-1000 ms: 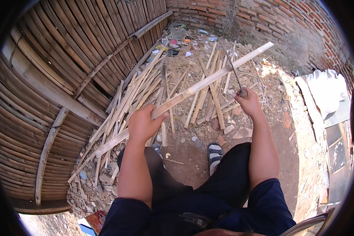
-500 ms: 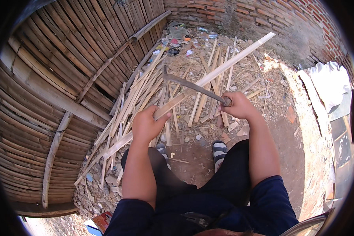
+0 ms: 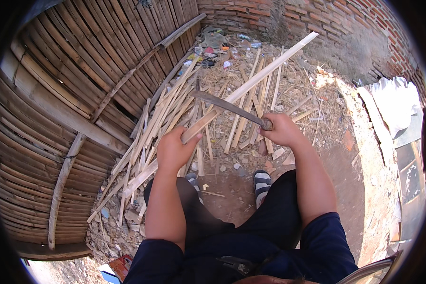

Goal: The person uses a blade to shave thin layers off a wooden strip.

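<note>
The left hand [image 3: 173, 150] is closed around the near end of a long pale strip [image 3: 251, 83], and its grip is pressed tight on the wood. The strip goes up and away to the right, over the pile of slats [image 3: 175, 111] that lies on the ground. The right hand [image 3: 281, 129] is closed around the handle of a blade [image 3: 225, 105]; its grip is also pressed together on the handle. The dark blade points to the left and lies across the strip, touching it a little above the left hand. Below the hands two sandals [image 3: 262, 181] stand on the bare soil. A bamboo wall [image 3: 66, 90] curves on the left side, and a brick wall [image 3: 317, 19] stands behind the pile. A white cloth [image 3: 395, 106] lies at the right.
</note>
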Demonstrator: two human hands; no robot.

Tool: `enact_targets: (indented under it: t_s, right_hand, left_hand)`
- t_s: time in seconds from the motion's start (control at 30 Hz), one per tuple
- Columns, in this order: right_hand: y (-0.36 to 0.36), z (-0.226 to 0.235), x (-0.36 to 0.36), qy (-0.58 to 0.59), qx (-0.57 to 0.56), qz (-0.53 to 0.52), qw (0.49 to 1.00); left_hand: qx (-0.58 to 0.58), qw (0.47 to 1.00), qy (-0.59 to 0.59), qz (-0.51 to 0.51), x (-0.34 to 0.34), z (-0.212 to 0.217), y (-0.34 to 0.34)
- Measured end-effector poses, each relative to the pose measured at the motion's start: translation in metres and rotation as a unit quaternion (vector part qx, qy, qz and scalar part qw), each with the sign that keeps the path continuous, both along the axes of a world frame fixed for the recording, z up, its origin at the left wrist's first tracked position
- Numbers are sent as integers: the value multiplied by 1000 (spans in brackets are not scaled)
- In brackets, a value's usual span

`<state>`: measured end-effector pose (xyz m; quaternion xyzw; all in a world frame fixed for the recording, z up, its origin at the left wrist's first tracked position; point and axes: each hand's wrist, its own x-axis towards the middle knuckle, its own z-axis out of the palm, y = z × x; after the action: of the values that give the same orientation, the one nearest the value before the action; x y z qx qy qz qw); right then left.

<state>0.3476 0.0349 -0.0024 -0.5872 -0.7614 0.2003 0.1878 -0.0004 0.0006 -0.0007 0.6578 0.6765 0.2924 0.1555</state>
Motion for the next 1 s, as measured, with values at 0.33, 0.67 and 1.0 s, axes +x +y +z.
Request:
enact_targets:
  t_s: [0.33, 0.67, 1.0]
  right_hand:
    - [10, 0, 16, 20, 17, -52, 998]
    - [17, -18, 44, 109, 38, -161, 980]
    - [-2, 1, -39, -84, 5, 68, 994]
  left_hand:
    - [14, 1000, 11, -20, -7, -2, -1]
    - [-31, 999, -27, -30, 3, 2, -2]
    - [-30, 998, 15, -48, -4, -7, 1]
